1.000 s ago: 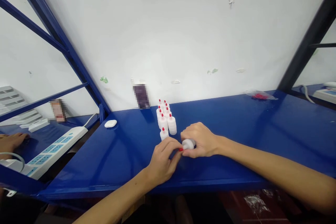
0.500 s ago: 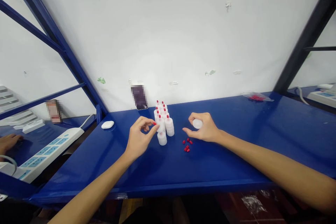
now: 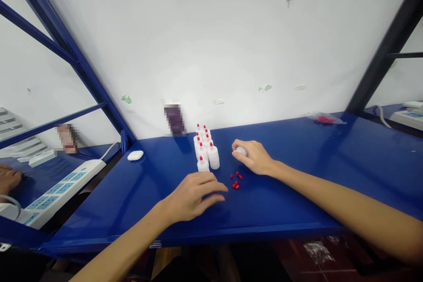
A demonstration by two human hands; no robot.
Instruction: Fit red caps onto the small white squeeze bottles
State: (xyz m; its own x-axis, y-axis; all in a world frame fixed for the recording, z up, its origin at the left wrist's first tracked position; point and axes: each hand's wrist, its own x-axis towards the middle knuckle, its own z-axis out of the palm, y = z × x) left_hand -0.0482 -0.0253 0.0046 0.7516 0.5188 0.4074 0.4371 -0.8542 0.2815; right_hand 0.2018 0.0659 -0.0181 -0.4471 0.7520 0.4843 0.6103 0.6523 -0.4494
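Two rows of small white plastic bottles (image 3: 213, 157) with red tips stand on the blue table. The front bottle (image 3: 202, 165) in the left row also wears a red cap (image 3: 201, 158). My left hand (image 3: 198, 196) is in front of it, fingers apart and stretched to the right, with nothing visible in them. Several loose red caps (image 3: 235, 185) lie just right of its fingertips. My right hand (image 3: 253, 156) is closed around another white bottle (image 3: 241, 151), whose round end shows between the fingers; its other end is hidden.
A phone (image 3: 175, 120) leans against the wall behind. A white case (image 3: 135, 155) lies at the left. A clear bag of red caps (image 3: 325, 119) is at the back right. Beyond the blue frame post are a power strip (image 3: 66, 189) and another person's hand (image 3: 9, 178).
My left hand has left the front bottle and moved right and nearer, toward the loose caps. That bottle now carries a red cap. My right hand has shifted slightly left with its bottle.
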